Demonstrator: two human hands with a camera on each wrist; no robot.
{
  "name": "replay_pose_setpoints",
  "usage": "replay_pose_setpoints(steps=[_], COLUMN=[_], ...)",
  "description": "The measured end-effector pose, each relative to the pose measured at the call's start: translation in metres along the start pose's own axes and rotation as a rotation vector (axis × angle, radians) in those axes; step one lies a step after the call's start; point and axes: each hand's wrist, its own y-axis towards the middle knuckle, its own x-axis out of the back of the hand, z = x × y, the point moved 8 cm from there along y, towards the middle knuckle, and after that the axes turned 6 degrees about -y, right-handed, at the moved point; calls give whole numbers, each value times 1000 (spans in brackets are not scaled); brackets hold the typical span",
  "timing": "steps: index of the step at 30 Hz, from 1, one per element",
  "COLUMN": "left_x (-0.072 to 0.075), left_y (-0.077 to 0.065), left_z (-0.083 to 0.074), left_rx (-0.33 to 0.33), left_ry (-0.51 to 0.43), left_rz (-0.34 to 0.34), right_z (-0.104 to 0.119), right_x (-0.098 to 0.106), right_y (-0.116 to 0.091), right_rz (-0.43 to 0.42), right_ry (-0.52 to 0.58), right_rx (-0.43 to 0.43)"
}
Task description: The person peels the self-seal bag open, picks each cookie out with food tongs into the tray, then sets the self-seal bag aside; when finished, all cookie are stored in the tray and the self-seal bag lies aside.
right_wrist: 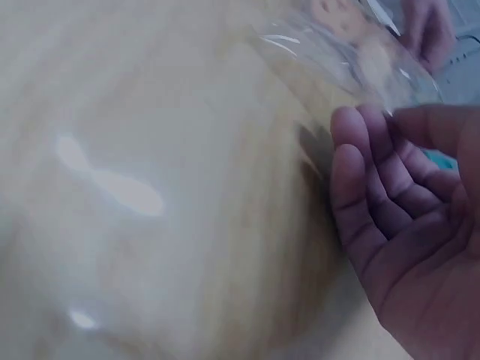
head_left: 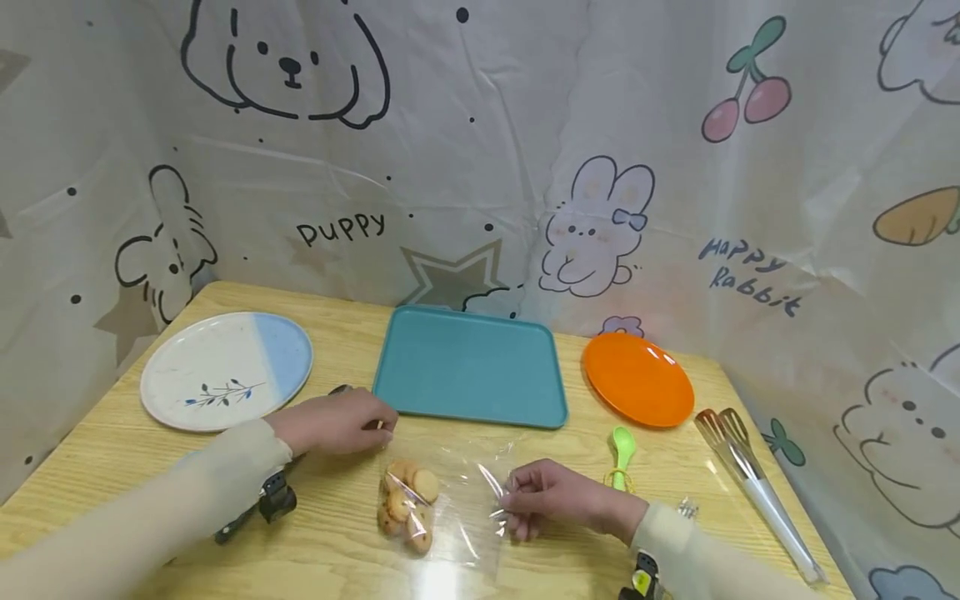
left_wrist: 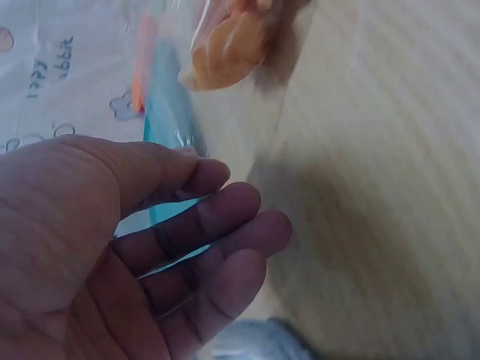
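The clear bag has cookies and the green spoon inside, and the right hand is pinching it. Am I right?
Not quite: the green spoon is outside. The head view shows it on the table, to the right of the clear bag. The cookies are inside, and the right hand is pinching the bag.

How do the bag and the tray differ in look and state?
The bag is clear and shiny, while the tray is opaque teal. The bag holds cookies; the tray bears none. The right hand pinches the bag, while neither hand grips the tray. The tray looks larger than the bag.
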Motion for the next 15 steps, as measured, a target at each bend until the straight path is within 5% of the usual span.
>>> replay_pose_setpoints(steps=[9,15], left_x=[9,10], left_y=[5,16], left_z=[8,-9], left_rx=[57,93], left_ry=[61,124], left_rz=[-16,-85], right_z=[-1,2], right_x=[-9,-1], right_y=[3,3], right_rz=[-73,-126], right_ry=[64,-5], right_rx=[8,8])
